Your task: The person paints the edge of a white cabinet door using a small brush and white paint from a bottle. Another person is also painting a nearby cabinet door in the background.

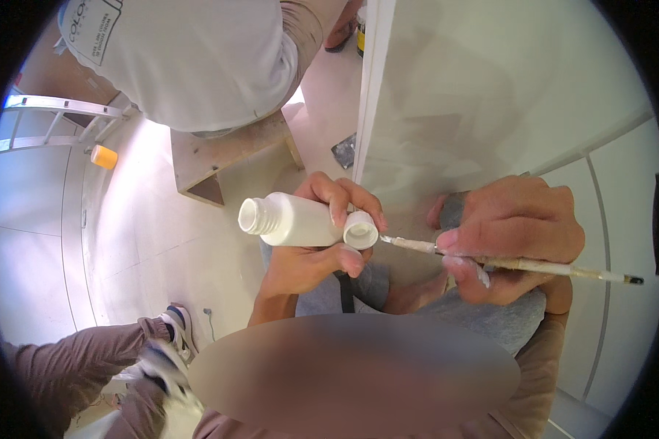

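Note:
My left hand [322,252] is closed around a small white plastic bottle [300,222], which lies tilted on its side with its open threaded mouth toward the left. Between the fingertips of the same hand sits the bottle's white screw cap [361,230], its hollow side facing me. A thin paintbrush [520,265] is pinched in my right hand [512,234]. Its pale-smeared tip is just right of the cap, and the dark handle end points right. White smears show on my right fingers. What is inside the bottle cannot be seen.
A person in a light shirt [190,58] sits ahead on a wooden stool [227,157]. Someone's legs in brown trousers [88,358] are at lower left. A white panel [476,95] rises on the right. A ladder [66,106] and an orange cylinder [104,156] are at left.

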